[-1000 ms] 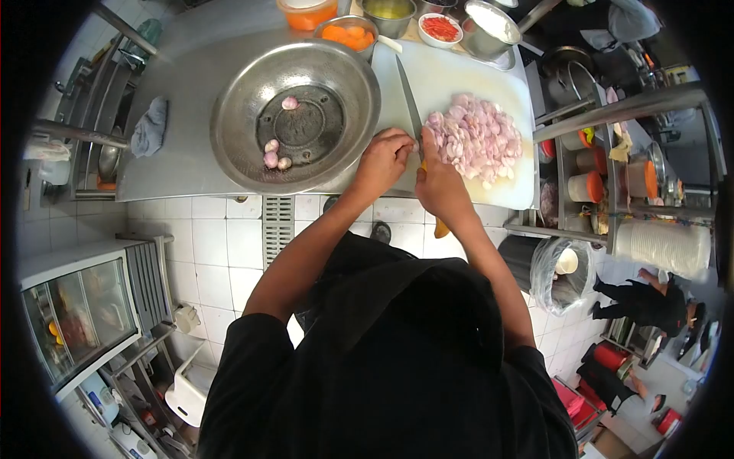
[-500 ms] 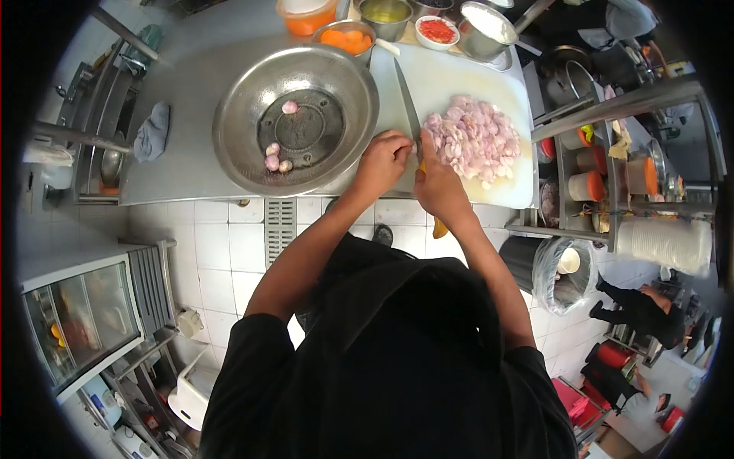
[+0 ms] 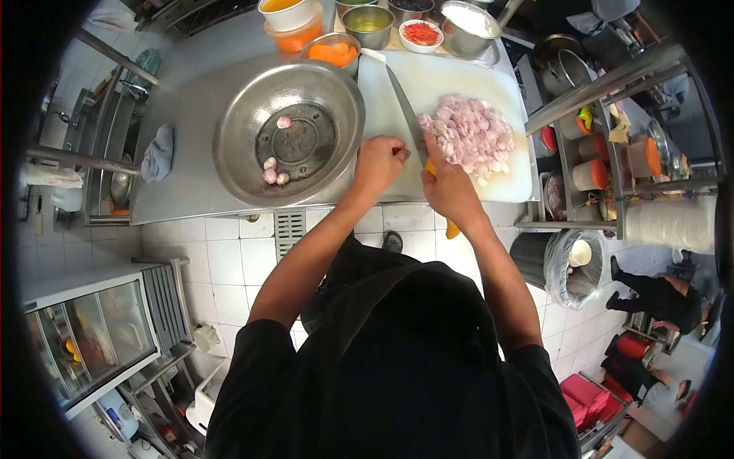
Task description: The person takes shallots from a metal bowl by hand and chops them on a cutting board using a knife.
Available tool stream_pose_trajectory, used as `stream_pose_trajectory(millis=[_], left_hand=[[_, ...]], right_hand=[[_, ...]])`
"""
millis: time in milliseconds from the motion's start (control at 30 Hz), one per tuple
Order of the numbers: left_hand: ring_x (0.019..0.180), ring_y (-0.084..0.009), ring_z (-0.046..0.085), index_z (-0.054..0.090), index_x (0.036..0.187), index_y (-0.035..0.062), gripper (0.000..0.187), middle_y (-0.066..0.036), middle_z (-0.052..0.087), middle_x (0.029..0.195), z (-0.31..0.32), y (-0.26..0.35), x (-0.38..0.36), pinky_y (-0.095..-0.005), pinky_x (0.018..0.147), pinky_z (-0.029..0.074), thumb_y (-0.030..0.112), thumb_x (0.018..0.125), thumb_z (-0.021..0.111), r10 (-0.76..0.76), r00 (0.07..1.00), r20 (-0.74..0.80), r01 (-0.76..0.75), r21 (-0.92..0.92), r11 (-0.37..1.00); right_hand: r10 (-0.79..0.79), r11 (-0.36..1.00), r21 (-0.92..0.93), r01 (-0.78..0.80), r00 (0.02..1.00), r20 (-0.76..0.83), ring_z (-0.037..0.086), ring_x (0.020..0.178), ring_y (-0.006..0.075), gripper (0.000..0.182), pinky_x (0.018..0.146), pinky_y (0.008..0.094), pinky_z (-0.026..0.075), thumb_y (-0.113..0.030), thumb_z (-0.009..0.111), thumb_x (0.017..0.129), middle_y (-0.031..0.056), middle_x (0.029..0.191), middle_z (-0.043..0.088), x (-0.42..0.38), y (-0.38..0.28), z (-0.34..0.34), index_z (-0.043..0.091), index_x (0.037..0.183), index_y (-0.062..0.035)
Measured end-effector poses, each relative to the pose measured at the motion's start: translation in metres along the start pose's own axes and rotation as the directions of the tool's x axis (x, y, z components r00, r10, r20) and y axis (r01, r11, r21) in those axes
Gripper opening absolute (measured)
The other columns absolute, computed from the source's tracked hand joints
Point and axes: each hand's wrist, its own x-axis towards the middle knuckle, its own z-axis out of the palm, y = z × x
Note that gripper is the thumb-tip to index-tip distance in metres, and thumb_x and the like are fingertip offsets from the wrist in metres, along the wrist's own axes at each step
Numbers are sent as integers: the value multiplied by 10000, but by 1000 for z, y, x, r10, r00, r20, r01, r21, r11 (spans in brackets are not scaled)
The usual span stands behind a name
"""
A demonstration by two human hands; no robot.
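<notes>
curled left fingers, contents unclear, have parted from the knife right fingers clasp.

Left hand's kinda curled, fingers bunched; right hand sits near it, gripping, index finger stretched forward, both forearms angled inward.

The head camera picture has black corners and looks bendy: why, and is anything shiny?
Head view: probably a very wide lens, since black curves fill the corners and a person in black clothes at the right looks tipped sideways; head view again: pale glare shows on the wide, round, silver metal bowl.
</notes>
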Motion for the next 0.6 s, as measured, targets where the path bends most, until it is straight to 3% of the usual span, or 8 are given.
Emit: stream_pose_trajectory(millis=[33, 133, 233, 333, 600], left_hand=[[711, -298, 713, 774, 926, 11, 158, -167, 736, 814, 3, 4, -3, -348, 726, 557, 120, 815, 744, -70, 997, -21, 70, -39, 997], [657, -351, 697, 760, 854, -11, 141, -186, 715, 735, 12, 10, -10, -376, 706, 558, 114, 832, 698, -123, 979, -161, 95, -172, 981], [689, -317, 725, 770, 899, -18, 171, -203, 725, 758, 9, 16, -14, -345, 714, 563, 111, 844, 673, -248, 964, -94, 219, -245, 944], [683, -186, 729, 777, 963, -6, 206, -152, 747, 756, 11, 8, -11, -307, 679, 559, 131, 837, 688, -259, 964, -62, 237, -242, 941], [659, -149, 723, 772, 933, -30, 198, -125, 745, 728, 12, 5, -8, -278, 649, 561, 128, 860, 677, -295, 956, -14, 278, -293, 915]], right_hand=[[-2, 1000, 4, 2, 1000, -1, 663, 911, 487, 748, 860, 523, 504, -70, 590, 904, 330, 953, 682, -2, -2, 0, 274, 1581, -97], [107, 994, -1, -107, 990, 96, 661, 926, 493, 738, 873, 527, 498, -80, 583, 914, 336, 958, 680, -9, -20, -8, 267, 1581, -92], [147, 989, -25, -145, 979, 142, 657, 937, 500, 741, 879, 533, 493, -90, 570, 924, 341, 963, 679, -13, -30, -14, 238, 1586, -86], [150, 988, -56, -143, 976, 158, 665, 913, 487, 687, 868, 540, 504, -68, 509, 931, 334, 932, 679, -16, -38, -17, 243, 1563, -22], [143, 989, -69, -133, 976, 167, 666, 920, 486, 704, 867, 545, 503, -55, 507, 924, 335, 945, 677, -15, -36, -12, 223, 1566, -7]])
